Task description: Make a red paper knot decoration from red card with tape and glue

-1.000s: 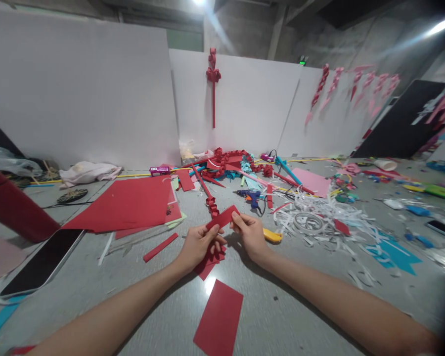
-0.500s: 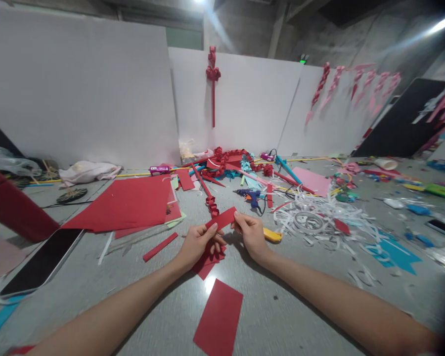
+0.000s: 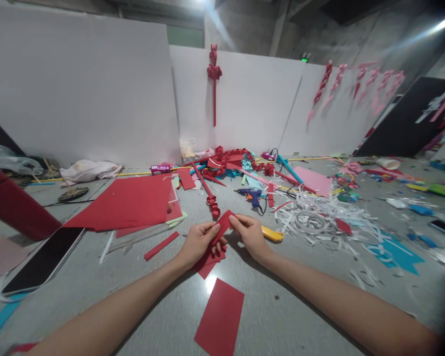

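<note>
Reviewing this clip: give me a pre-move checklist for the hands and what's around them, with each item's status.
1. Left hand grip on the strip: ok, pinched between thumb and fingers.
2. Right hand on the strip: ok, fingertips at its far end.
3. Glue gun apart from the hands: ok, lying beyond the right hand.
4. Glue gun hot or cold: cannot tell.
5. Card flat on the floor: ok.
6. Floor tidy: not ok, scraps strewn to the right.
</note>
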Tool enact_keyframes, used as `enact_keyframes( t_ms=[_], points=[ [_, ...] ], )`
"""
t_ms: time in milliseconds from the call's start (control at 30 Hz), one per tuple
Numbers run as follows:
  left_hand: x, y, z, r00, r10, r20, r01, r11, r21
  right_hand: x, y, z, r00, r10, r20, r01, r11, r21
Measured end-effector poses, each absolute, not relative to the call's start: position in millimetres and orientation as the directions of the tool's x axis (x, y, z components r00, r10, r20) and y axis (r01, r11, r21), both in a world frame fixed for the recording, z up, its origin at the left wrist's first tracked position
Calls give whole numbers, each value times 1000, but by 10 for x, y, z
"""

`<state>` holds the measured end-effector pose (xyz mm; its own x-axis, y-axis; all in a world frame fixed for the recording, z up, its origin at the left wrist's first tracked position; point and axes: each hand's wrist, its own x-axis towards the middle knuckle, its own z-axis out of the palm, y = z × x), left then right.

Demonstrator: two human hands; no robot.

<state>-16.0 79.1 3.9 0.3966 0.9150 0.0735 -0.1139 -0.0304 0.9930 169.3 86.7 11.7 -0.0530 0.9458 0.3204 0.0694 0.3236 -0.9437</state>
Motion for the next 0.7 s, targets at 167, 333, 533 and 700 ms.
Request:
enact_keyframes(
  t_ms=[167,333,533,700],
  points=[
    [-164,784,45,414,904,107,-107,-68,992,1701,887,101,-39,951,306,56,308,-950],
    [-157,784,60,425,899,107,-109,-67,992,1717,913,68,-34,963,269,47,270,-962],
    [-158,747,108,421,904,77,-108,-34,994,1724,917,64,-45,961,272,46,274,-961],
    [-160,722,113,401,916,16,-100,26,995,1703,900,98,-114,957,268,87,278,-957]
  ],
)
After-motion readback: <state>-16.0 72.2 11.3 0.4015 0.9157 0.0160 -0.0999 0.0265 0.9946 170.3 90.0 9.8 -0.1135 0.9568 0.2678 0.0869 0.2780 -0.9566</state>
